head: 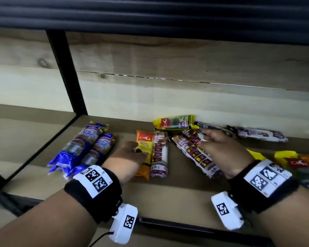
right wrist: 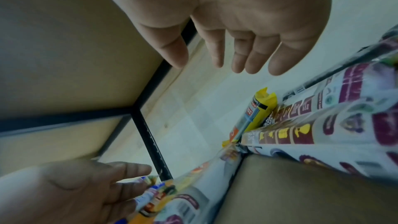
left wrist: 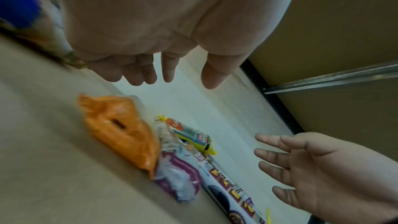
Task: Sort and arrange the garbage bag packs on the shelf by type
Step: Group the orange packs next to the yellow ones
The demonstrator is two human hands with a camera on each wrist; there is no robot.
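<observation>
My left hand [head: 128,157] over shelf [head: 177,186], fingers [left wrist: 148,72] loose and straight, holding nothing, just above orange pack [head: 143,154]. My right hand [head: 221,150] spread flat, fingers [right wrist: 256,54] extended, empty, above purple drawstring packs [head: 197,154]. One more purple drawstring pack [head: 159,154] touching orange pack's right side. Blue packs [head: 84,148] side by side at left. Yellow pack [head: 175,122] at back wall. More yellow packs [head: 292,163] far right.

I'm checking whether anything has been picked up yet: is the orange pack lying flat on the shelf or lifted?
Flat. The orange pack lies on the shelf; the open left hand hovers over it.
</observation>
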